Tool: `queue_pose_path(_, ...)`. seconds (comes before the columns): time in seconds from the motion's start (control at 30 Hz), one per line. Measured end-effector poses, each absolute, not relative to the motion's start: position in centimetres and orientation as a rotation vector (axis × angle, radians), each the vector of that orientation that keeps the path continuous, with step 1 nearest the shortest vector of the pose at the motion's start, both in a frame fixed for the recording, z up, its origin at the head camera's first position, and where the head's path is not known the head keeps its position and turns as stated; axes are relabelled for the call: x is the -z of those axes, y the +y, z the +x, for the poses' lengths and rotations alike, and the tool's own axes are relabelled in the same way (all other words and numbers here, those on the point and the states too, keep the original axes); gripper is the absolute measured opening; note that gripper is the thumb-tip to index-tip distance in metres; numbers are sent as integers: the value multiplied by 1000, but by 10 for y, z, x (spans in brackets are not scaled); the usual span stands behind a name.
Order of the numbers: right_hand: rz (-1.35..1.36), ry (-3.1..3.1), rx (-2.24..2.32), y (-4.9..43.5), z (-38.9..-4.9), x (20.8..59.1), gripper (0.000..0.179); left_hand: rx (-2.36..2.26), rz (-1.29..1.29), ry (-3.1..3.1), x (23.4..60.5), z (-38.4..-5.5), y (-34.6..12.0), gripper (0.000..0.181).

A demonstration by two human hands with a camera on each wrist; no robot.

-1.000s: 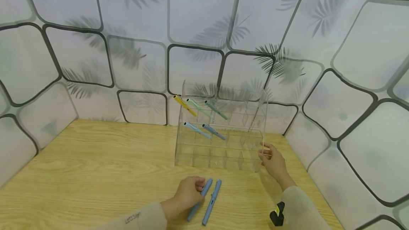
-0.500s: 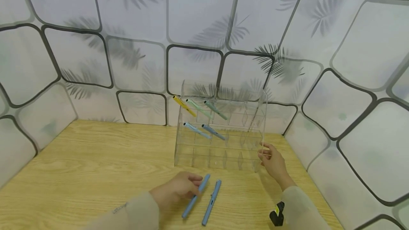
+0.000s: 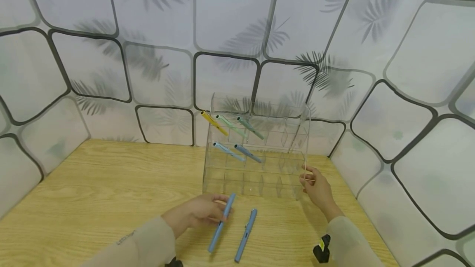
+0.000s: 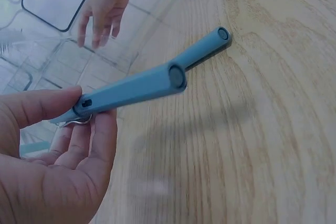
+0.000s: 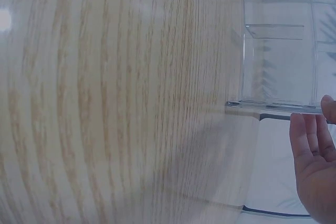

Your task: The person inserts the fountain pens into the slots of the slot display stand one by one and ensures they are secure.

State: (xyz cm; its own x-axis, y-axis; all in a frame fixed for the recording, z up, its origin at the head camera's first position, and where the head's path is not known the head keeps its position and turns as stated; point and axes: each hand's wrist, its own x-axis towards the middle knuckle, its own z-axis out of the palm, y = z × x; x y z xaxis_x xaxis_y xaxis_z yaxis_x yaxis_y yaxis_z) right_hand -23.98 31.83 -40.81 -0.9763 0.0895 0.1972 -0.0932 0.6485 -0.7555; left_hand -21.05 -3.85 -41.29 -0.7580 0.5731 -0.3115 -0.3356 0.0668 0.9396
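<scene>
My left hand (image 3: 203, 213) pinches a blue fountain pen (image 4: 131, 90) between thumb and fingers, lifted off the table and tilted. Its clip shows under the fingers in the left wrist view. A second blue fountain pen (image 3: 245, 236) lies on the table just to the right. At the right side of the clear acrylic pen rack (image 3: 256, 180), my right hand (image 3: 318, 188) grips the side panel (image 5: 278, 107), thumb on one face and fingers on the other. The rack bears a yellow pen (image 3: 214, 123), two greenish pens (image 3: 250, 127) on its upper tier, and two bluish pens (image 3: 229, 151) below.
The rack stands towards the back of the wood-grain table (image 3: 111, 193), in front of a patterned wall covering (image 3: 159, 77). A black wrist-camera mount (image 3: 322, 249) sits by the right sleeve.
My left hand has moved left and slightly forward, lifting the blue fountain pen from beside the other one. The right hand stays on the rack's side.
</scene>
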Motion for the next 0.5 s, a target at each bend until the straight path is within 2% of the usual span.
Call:
queue_pose_path(0.13, 14, -2645, -1239, 319, -240, 409, 46, -1772, 274, 1682, 410, -212, -40, 53)
queue_pose_path(0.4, 20, -2642, -1237, 319, -240, 409, 46, -1864, 281, 1659, 409, -212, -41, 31)
queue_pose_path(0.5, 20, -2643, -1232, 319, -240, 409, 46, -1886, 279, 1718, 411, -211, -42, 28)
